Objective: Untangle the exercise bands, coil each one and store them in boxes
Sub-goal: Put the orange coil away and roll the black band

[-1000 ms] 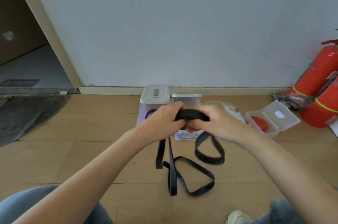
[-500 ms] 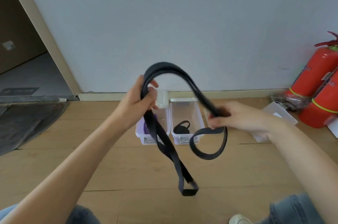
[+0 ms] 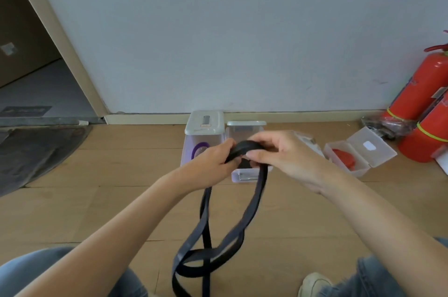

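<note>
A person seated on a wood floor [image 3: 97,199] holds a black band [image 3: 244,146] at centre frame, both hands meeting over it. The left hand [image 3: 213,161] grips one side of the band's bunched top, fingers curled round it, while the right hand [image 3: 283,153] pinches the other side between thumb and fingers. Below the hands the band hangs in long loops that cross near the bottom centre of the frame. Just behind the hands, against the wall [image 3: 242,30], stand two clear boxes side by side: the left box [image 3: 194,151], its lid [image 3: 204,122] raised, holds a purple band [image 3: 200,147]; the middle box [image 3: 244,173] is largely hidden by the hands. At right, a third box [image 3: 358,151] lies open with a red band [image 3: 344,156] inside, near two red extinguishers [image 3: 421,102] at the frame's right edge. A dark mat [image 3: 31,151] lies at left.
</note>
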